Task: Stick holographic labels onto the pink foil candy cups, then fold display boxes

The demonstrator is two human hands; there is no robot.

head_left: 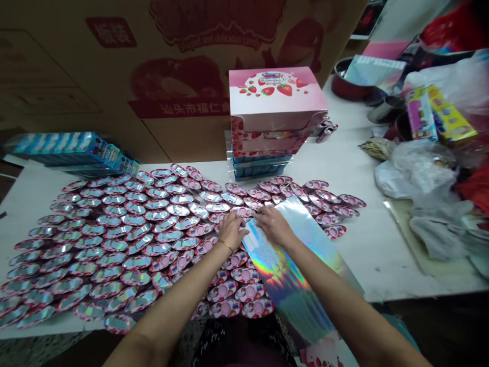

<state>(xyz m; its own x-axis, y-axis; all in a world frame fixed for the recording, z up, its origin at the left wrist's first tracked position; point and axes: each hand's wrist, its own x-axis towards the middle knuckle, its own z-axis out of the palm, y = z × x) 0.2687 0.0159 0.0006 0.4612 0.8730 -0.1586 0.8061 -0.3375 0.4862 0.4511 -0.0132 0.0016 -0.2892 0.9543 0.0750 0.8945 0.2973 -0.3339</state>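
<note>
Table (372,239): white, running out of view; bags (420,163) lie on its right side.
Carton (46,66): brown, upright at the back, its top and left side cut off.
Sheet (298,300): shiny, on the table with its far end at the hands; its long axis slants from there toward the body and rightward, the near end seeming to pass the table edge. The right hand (273,224) is nearer, lying over that far end; the left hand (231,232) is at its left corner. The right forearm (336,290) crosses above, so one sheet or two overlapping is hard to tell.
Pink box (275,99): on blue packs (250,171), beyond the hands.
Hands: both with fingers bent, close together; whether either pinches the sheet or an oval, I cannot tell.
Ovals (136,262): crowded in rows left of the sheet, mostly silver-topped, pink-centred nearer it; a few lie to its right. The left forearm (187,300) hides some.
Strips (250,239): pale, at the sheet's far end, too blurred to make out.
Fingertips: contact points hidden.
</note>
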